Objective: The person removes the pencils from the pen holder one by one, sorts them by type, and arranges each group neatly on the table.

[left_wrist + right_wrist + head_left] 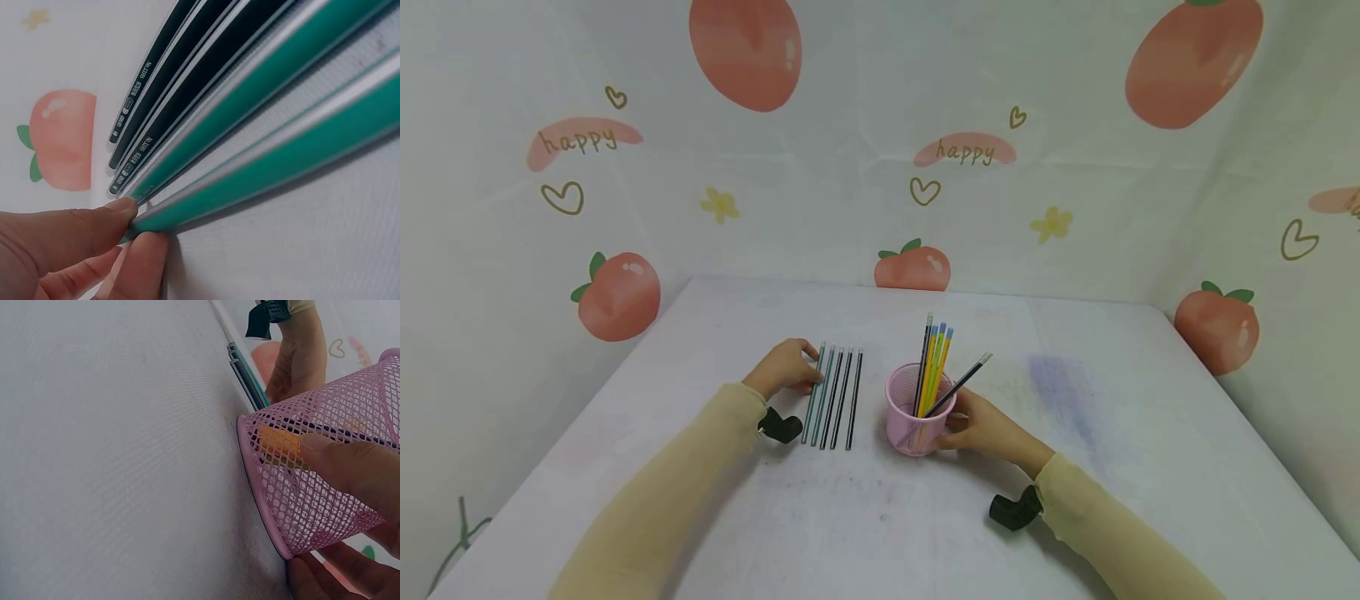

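Note:
In the head view my left hand is at the left end of a row of pencils lying side by side. Its thumb and fingers pinch the far end of the outermost green pencil, as the left wrist view shows. A second green pencil lies right beside it, followed by three black pencils. My right hand grips a pink mesh pencil cup from its right side, thumb on the near wall. Yellow pencils with blue ends and two black pencils stand in the cup, one black pencil leaning right.
A white-covered table carries everything, with a bluish smudge to the right of the cup. Behind it hangs a white cloth printed with peaches, hearts and flowers. Each wrist wears a black device.

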Available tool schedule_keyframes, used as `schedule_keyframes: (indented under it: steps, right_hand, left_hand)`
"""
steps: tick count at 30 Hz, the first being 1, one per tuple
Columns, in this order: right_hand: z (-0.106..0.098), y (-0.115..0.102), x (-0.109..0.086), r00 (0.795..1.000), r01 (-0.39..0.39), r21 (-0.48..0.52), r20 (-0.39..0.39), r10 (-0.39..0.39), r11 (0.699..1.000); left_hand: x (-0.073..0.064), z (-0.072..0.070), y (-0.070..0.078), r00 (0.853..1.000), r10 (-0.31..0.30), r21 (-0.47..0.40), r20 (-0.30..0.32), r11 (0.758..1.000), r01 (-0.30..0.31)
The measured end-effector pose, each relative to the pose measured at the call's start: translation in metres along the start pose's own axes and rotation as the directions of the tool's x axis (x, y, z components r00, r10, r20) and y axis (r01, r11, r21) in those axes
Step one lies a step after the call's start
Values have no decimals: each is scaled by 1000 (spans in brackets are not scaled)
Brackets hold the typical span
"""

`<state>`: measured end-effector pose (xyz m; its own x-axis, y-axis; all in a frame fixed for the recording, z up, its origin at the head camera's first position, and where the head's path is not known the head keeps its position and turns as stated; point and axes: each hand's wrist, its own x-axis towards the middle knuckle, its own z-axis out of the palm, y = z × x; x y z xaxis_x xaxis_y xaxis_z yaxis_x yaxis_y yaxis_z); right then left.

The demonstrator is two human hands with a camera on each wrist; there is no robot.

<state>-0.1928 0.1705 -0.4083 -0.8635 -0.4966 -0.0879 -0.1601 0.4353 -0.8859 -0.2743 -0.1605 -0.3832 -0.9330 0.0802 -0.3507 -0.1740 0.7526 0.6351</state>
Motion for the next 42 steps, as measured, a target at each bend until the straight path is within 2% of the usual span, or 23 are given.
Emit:
schedule_keyframes:
  steps: [10,19,35,42]
  right_hand:
    - [0,0,0,1000,13,14,11,-13,1000]
    - [0,1,-1,1000,15,26,17,-16,1000]
    - [0,0,-1,999,38,16,14,-39,999]
    - [0,0,-1,999,34,23,15,-34,999]
  left_hand:
    - [-1,2,0,1000,-18,-38,4,999,18]
    - [-5,3,0,1000,4,-49,-5,999,-4]
    - [-3,0,-4,1000,-6,-66,-1,998,6]
    - [-3,0,-6,1000,-12,-146,15,989,14]
